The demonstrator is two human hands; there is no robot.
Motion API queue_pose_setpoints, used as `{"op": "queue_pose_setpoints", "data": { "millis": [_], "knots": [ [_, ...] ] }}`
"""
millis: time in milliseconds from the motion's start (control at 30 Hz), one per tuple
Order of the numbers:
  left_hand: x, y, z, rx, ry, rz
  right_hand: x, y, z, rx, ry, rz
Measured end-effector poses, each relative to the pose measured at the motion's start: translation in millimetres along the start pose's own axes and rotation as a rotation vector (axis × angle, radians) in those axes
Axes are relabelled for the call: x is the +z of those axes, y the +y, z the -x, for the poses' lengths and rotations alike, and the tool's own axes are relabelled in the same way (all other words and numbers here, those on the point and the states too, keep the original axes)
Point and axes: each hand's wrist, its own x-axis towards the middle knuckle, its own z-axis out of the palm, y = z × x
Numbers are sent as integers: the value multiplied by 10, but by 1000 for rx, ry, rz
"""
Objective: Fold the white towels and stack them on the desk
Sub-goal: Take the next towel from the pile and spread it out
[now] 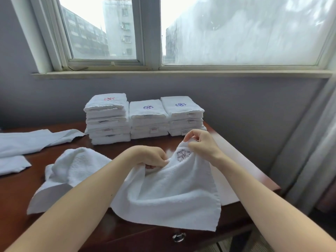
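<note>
left hand (149, 157) pinching the white towel (163, 195) by its top edge, fingers curled, right hand (201, 144) pinching its logo corner, towel draped on the desk (18, 193) just in front of the folded stacks (145, 119)

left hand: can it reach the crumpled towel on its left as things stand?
Probably yes, but not while busy. The left hand pinches the held towel together with the right hand. The crumpled towel lies on the desk just left of that forearm, with nothing between them.
</note>
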Motion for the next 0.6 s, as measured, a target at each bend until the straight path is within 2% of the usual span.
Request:
{"op": "queue_pose_setpoints", "data": {
  "millis": [67,133,200,267,400,467,533,600],
  "knots": [
    [-39,-53,1,-20,218,72,-26,-19,-9,-22,58,36],
    [-134,-148,11,-63,504,154,-82,-39,-34,-26,108,84],
    [-250,-220,55,-163,754,-6,-150,-33,-69,-23,150,213],
    [-324,-255,79,-239,908,-204,-227,2,-100,-11,195,411],
    [-257,-184,60,-284,884,-422,-348,104,-124,70,150,906],
    [-170,-112,6,-176,895,-458,-329,134,-104,52,97,1166],
    [-74,-22,-59,35,871,-446,-210,134,-50,-14,26,1140],
    [18,58,-123,105,696,-367,-34,99,30,36,-139,833]
  ]
}}
